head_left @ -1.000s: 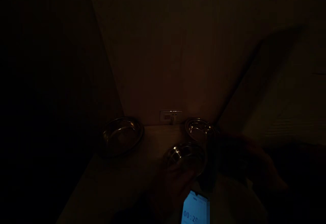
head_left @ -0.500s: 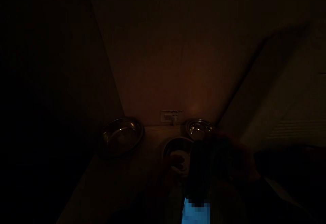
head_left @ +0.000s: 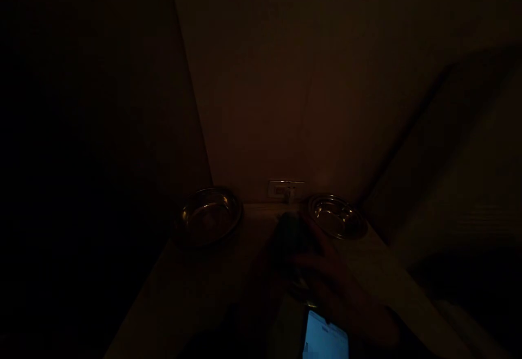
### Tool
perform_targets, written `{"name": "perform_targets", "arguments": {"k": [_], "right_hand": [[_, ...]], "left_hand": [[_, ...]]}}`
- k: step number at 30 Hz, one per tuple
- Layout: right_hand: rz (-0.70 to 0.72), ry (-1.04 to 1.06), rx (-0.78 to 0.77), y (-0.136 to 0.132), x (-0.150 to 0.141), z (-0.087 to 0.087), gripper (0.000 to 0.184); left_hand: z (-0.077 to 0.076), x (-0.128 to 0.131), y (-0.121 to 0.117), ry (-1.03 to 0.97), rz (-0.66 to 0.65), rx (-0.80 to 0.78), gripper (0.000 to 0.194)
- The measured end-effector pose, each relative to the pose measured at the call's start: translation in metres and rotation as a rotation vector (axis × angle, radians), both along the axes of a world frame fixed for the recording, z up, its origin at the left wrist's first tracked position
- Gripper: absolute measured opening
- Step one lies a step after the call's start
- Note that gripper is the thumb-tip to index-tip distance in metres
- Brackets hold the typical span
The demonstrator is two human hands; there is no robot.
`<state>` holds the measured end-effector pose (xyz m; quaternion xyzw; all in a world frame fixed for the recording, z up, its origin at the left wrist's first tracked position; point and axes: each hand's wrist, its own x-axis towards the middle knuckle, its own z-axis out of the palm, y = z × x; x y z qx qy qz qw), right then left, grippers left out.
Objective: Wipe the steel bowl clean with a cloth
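Observation:
The scene is very dark and blurred. My right hand [head_left: 332,280] reaches in from the lower right, its fingers bent over a dark greenish object [head_left: 289,236] whose kind I cannot make out. My left hand [head_left: 259,280] is a faint shape to the left of that object, and its fingers are lost in shadow. Below the object, a bit of shiny rim [head_left: 304,288] shows between the hands; most of it is covered. A lit phone screen [head_left: 326,334] glows at the bottom, just below my right hand.
A shiny metal bowl [head_left: 210,217] stands at the back left of the pale tabletop [head_left: 163,304]. At the back right is a shiny metal dish [head_left: 336,217]. Behind them a wall socket [head_left: 285,189] has something plugged in. Walls close in the left and back.
My right hand and the dark object have moved left and cover the middle bowl that showed before. The back right dish is now uncovered. The whole view has shifted slightly.

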<state>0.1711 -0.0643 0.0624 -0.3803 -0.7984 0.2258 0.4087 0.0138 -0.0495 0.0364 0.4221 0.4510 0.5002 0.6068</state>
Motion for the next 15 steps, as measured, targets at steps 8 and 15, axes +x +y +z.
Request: {"name": "perform_targets", "arguments": {"k": [8,15], "right_hand": [[-0.232,0.194,-0.189,-0.006,0.011,-0.003,0.048],[-0.151,0.103,-0.057,0.001,0.014,0.012,0.040]], "left_hand": [[0.017,-0.006,-0.003,0.005,-0.108,0.074,0.041],[0.007,-0.006,-0.004,0.223,-0.103,0.198,0.034]]}}
